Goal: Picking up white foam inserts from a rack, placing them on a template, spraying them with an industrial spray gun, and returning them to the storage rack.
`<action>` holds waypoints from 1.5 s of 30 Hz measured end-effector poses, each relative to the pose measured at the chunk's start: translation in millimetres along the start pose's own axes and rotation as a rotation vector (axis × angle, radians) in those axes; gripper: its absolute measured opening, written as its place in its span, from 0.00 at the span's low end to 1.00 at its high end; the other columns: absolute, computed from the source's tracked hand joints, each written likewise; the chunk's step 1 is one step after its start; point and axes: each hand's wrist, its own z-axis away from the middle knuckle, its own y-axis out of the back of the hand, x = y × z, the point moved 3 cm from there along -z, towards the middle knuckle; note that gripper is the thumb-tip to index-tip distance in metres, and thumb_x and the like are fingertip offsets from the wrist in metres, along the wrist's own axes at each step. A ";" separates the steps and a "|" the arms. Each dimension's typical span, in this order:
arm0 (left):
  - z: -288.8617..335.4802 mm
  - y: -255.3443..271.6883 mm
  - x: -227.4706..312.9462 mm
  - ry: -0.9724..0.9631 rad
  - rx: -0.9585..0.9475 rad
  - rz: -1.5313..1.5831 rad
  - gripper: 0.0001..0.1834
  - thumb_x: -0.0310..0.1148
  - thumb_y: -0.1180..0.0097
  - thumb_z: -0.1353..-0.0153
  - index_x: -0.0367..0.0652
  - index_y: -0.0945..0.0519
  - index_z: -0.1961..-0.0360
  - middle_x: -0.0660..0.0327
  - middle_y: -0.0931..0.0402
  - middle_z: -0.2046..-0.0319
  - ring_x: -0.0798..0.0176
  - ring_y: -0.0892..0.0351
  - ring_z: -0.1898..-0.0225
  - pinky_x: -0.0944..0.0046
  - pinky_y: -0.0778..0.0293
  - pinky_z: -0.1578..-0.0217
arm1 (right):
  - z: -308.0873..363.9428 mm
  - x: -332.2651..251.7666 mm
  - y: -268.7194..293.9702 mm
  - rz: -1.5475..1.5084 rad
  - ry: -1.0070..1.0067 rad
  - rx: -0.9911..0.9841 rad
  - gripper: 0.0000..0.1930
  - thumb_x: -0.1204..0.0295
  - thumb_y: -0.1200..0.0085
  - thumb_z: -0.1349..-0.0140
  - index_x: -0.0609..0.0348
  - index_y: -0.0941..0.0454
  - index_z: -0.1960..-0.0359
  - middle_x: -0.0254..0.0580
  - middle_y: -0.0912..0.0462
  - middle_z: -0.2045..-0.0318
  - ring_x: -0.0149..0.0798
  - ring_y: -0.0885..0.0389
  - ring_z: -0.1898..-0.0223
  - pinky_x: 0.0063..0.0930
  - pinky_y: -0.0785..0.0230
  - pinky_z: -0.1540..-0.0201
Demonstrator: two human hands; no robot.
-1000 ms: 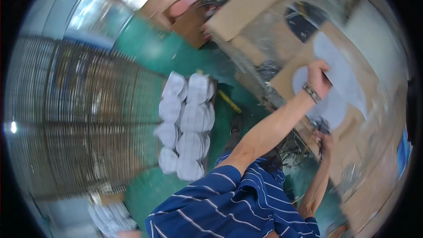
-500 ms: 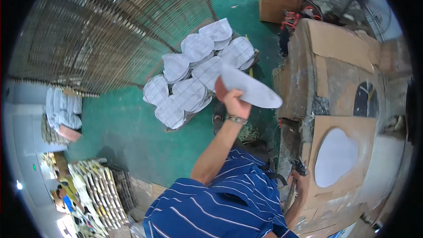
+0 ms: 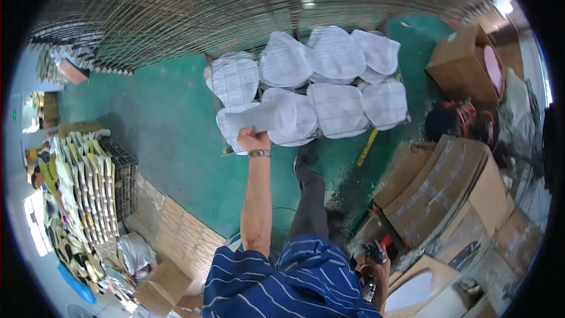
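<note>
while the left grip [image 3: 254, 139] pinches the near edge of a pale flat piece [image 3: 268, 116], fingers narrow around it, that piece hangs over the front left corner of a low wire rack [image 3: 302, 89]; whether it touches the white pieces [image 3: 336, 109] beneath, i cannot tell. half a second ago it was tilted, a reddish-brown patch showing, by the rack's near edge; now it is flatter and farther left along the rack. the right grip [image 3: 379, 265] is wrapped around a dark tool [image 3: 373, 251], its kind unclear, near the cardboard-covered surface [image 3: 444, 274], as before. the view has turned, so the rack, with two rows of white pieces, now spans the upper middle, and the surface, bearing another white sheet [image 3: 412, 290], sits at the lower right. beyond the rack stand tall wire frames [image 3: 223, 6]; a cardboard box [image 3: 462, 62] is to the right on the green floor [image 3: 176, 112].
</note>
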 end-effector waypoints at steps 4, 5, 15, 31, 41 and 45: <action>-148.3 -37.5 33.4 -0.155 -0.015 0.020 0.12 0.25 0.49 0.58 0.43 0.22 0.68 0.62 0.20 0.65 0.53 0.19 0.63 0.50 0.20 0.58 | -41.1 -61.9 -40.1 0.040 -0.147 -0.083 0.44 0.79 0.36 0.52 0.65 0.37 0.28 0.42 0.14 0.57 0.34 0.16 0.65 0.27 0.23 0.64; -180.5 -48.4 42.2 -0.180 -0.068 0.027 0.14 0.26 0.49 0.58 0.42 0.21 0.66 0.61 0.20 0.63 0.53 0.19 0.62 0.50 0.20 0.57 | -47.8 -69.3 -46.7 0.020 -0.239 -0.061 0.44 0.79 0.35 0.53 0.65 0.36 0.28 0.43 0.14 0.57 0.35 0.15 0.65 0.29 0.22 0.63; -363.0 36.6 -46.5 -0.007 0.295 -0.346 0.32 0.47 0.39 0.45 0.45 0.25 0.40 0.56 0.18 0.65 0.52 0.19 0.57 0.47 0.22 0.57 | -102.4 -71.1 -80.8 0.121 -0.414 0.005 0.42 0.79 0.34 0.50 0.54 0.33 0.29 0.38 0.17 0.66 0.32 0.20 0.77 0.25 0.33 0.81; 80.3 165.0 -204.1 0.350 -1.328 -2.052 0.28 0.38 0.34 0.40 0.46 0.21 0.38 0.57 0.13 0.56 0.60 0.15 0.56 0.58 0.21 0.51 | 125.5 2.4 8.5 -0.016 0.086 0.603 0.33 0.75 0.34 0.47 0.61 0.25 0.35 0.52 0.13 0.55 0.35 0.18 0.51 0.33 0.27 0.46; 146.1 191.3 -178.6 0.823 -1.114 -2.408 0.06 0.35 0.47 0.33 0.50 0.20 0.59 0.64 0.22 0.71 0.60 0.21 0.70 0.53 0.26 0.70 | 360.4 130.8 104.3 -0.446 -0.108 1.257 0.27 0.76 0.36 0.40 0.66 0.25 0.38 0.57 0.16 0.47 0.43 0.17 0.45 0.32 0.29 0.42; 208.0 199.9 -183.5 0.597 -1.307 -2.694 0.10 0.40 0.51 0.31 0.50 0.22 0.55 0.62 0.20 0.62 0.56 0.19 0.63 0.45 0.25 0.64 | 413.3 188.1 128.1 -0.514 -0.121 1.490 0.28 0.81 0.36 0.43 0.66 0.24 0.38 0.59 0.17 0.47 0.52 0.15 0.48 0.34 0.27 0.44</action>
